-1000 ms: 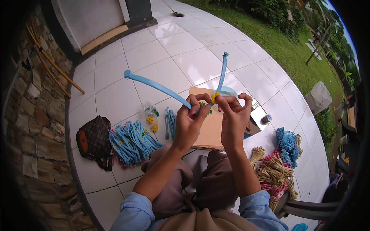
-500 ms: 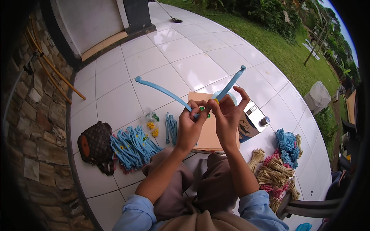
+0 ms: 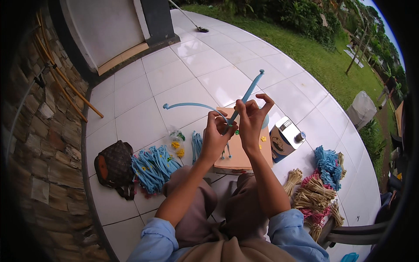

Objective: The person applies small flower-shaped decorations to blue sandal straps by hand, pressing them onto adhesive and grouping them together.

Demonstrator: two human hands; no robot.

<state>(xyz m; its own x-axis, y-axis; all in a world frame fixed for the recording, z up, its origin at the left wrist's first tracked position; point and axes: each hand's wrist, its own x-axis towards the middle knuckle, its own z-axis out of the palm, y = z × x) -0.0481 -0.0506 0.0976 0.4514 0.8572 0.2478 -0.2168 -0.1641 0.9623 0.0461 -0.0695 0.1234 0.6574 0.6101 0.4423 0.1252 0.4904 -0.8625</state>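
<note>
Pinching a blue strap (image 3: 250, 92) mid-air above the cardboard box (image 3: 246, 153), left hand (image 3: 214, 137) and right hand (image 3: 251, 126) both gripping it. Its ends stick out past the hands, over white floor tiles (image 3: 174, 94) that run to the grass (image 3: 262, 32). Metal can (image 3: 284, 142) stands just beside the box's right edge; blue bundle (image 3: 197, 146) lies just beside its left.

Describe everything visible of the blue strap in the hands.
The blue strap looks like flexible plastic or rubber, with a small knob at each visible end. The left hand and right hand hold it above brown cardboard; one length arches leftward, the other slants up and right. Its middle is partly hidden.
</note>
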